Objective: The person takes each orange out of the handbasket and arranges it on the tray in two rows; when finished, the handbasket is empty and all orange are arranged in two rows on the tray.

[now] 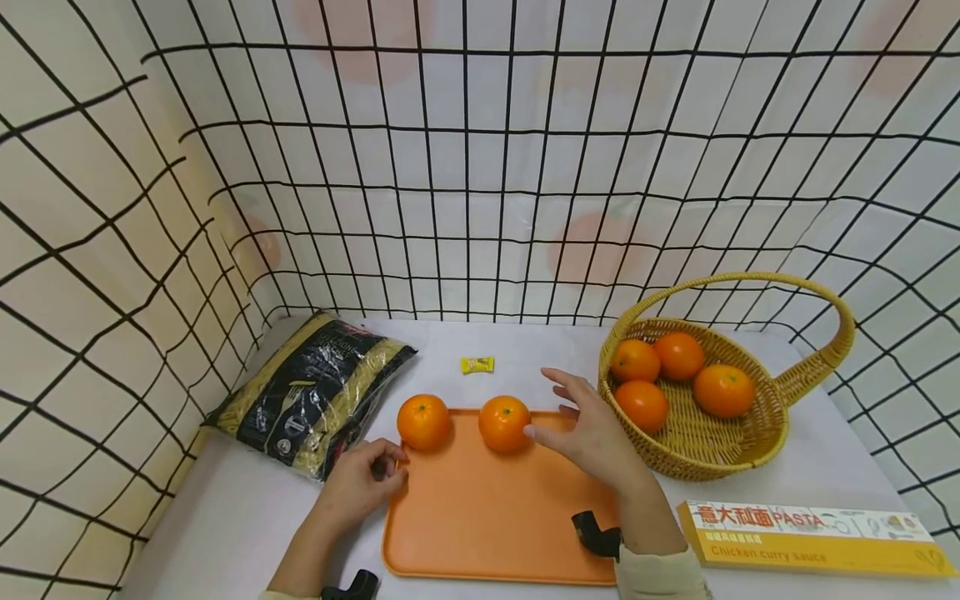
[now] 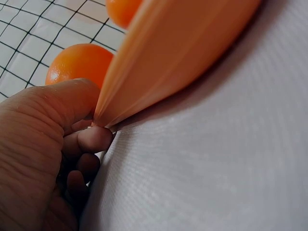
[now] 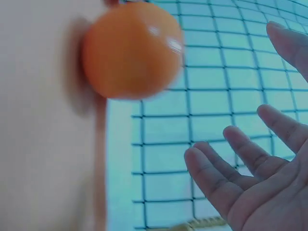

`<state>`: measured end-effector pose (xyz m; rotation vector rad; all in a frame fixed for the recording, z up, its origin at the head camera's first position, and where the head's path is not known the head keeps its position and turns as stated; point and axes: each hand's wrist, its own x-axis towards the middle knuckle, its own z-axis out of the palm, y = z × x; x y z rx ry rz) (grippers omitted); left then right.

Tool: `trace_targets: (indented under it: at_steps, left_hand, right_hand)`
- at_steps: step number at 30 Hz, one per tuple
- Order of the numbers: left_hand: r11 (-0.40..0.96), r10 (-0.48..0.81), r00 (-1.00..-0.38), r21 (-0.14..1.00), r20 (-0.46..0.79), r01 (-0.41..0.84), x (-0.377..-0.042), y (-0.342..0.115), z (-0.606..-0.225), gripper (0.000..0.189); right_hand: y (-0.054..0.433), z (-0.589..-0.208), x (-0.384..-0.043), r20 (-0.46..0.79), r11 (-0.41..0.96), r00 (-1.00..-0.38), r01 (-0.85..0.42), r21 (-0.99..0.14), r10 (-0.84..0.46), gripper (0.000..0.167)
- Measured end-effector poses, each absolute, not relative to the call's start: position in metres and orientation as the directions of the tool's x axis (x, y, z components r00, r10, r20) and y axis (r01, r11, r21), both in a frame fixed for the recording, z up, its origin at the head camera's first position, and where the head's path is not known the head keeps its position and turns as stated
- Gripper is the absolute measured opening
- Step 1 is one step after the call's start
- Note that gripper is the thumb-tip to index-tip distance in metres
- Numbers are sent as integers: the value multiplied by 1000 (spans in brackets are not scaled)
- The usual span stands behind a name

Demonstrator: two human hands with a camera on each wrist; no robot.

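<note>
Two oranges sit along the far edge of an orange rectangular tray (image 1: 495, 517), a left orange (image 1: 424, 422) at the corner and a right orange (image 1: 504, 424) nearer the middle. My left hand (image 1: 365, 483) is at the tray's left edge; in the left wrist view its thumb and curled finger pinch the rim. Over the tray's far right side, my right hand (image 1: 592, 429) is spread beside the right orange, holding nothing. The right wrist view shows its fingers (image 3: 207, 175) apart from an orange (image 3: 132, 50).
At right, a handled wicker basket (image 1: 776, 417) holds several oranges (image 1: 724, 391). A pasta box (image 1: 817, 542) lies in front of it. On the left is a pasta bag (image 1: 307, 392). A small yellow packet (image 1: 477, 365) lies behind the tray. Black wire grid (image 1: 465, 192) encloses the table.
</note>
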<state>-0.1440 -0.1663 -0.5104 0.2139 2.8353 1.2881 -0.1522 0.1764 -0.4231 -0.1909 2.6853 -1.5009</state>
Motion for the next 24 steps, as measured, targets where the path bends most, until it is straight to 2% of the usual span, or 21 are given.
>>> trace_targets:
  at_steps: [6,13,17,24]
  left_hand:
    - [650,133,-989,749,57,131,-144,-166,-511,19]
    - [638,135,-989,759,59,132,-144,-166,-512,19]
    - [635,133,-989,761,60,132,-144,-166,-513,20]
    - [627,134,-990,769,48,122,-144,-167,-514,21]
  right_hand:
    - [202,-406,-145,40,458,-996,-70,-886,-74,79]
    - [231,-399,-143,147,552,-988,-102,-828,39,74]
    - [246,-396,-142,112,572,-989,-36,-819,98,77]
    - [268,-398,-144,-25,588,-984,127,-799,178,91]
